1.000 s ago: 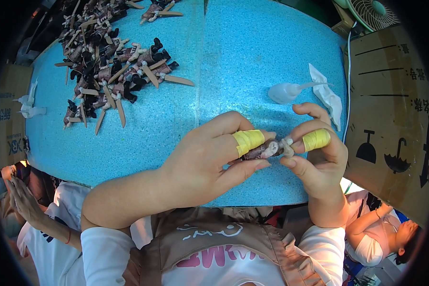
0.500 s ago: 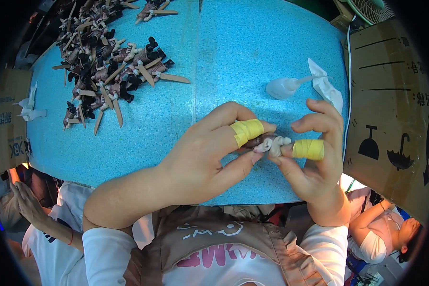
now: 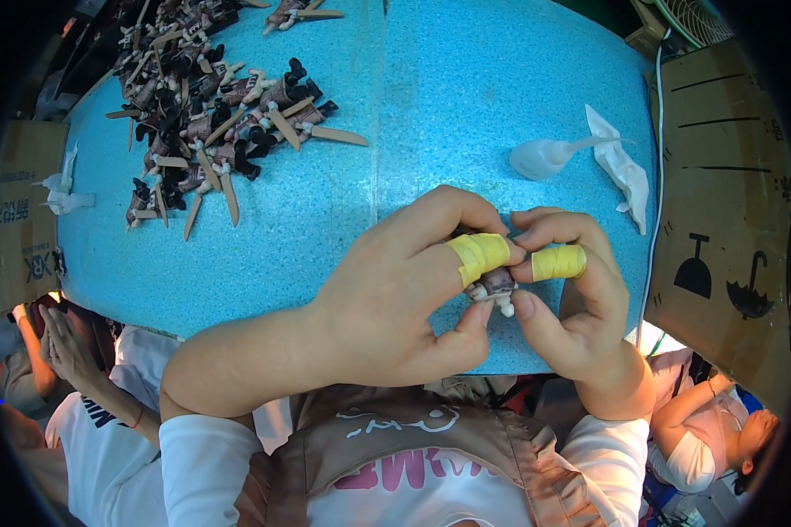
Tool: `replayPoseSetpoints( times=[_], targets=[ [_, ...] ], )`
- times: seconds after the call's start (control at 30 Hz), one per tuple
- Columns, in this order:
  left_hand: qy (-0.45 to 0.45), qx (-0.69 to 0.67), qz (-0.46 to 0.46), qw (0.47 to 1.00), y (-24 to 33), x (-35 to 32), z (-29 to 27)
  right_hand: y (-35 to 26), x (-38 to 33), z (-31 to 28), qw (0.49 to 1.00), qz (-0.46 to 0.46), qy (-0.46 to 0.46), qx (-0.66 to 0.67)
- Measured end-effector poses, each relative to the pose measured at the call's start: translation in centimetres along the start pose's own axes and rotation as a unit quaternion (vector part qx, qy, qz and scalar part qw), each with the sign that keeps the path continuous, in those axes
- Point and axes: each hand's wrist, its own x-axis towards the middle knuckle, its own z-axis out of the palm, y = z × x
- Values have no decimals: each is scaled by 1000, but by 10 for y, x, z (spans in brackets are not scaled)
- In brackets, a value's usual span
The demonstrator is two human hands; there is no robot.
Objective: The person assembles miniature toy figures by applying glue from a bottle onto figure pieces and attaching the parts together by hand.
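Observation:
Between my two hands is a small figurine (image 3: 497,283) with a brownish-purple body and pale, knobbed parts pointing toward me; the fingers hide much of it. My left hand (image 3: 395,285) is closed around its left side, the index finger wrapped in yellow tape. From the right, my right hand (image 3: 580,307) grips it with bent fingers, and yellow tape covers one finger there too. A pile of similar figurines (image 3: 228,132) with black boots and flat tan blade-shaped pieces lies at the far left of the blue table (image 3: 308,228).
A translucent squeeze bottle (image 3: 539,160) with a thin nozzle lies at the right, beside a crumpled white tissue (image 3: 622,171). Cardboard boxes (image 3: 721,202) (image 3: 22,211) flank the table. White bottles (image 3: 64,195) sit at the left edge. Other people (image 3: 699,430) are near both sides.
The figurine has been turned, its pale parts now pointing toward me rather than right. My right hand's fingers have closed in toward the left hand. The view has shifted slightly.

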Motion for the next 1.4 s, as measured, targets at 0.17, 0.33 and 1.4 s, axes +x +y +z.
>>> replayPoseSetpoints(
  times=[0.17,0.33,1.4],
  targets=[
    [0,69,21,997,0,-1,3,-8,2,1,998,8,-6,-67],
    [10,82,26,996,-3,0,8,-5,-2,5,997,37,16,-64],
    [-71,-257,-258,928,11,-2,-3,-2,2,1,995,-8,-16,-98]
  ],
)
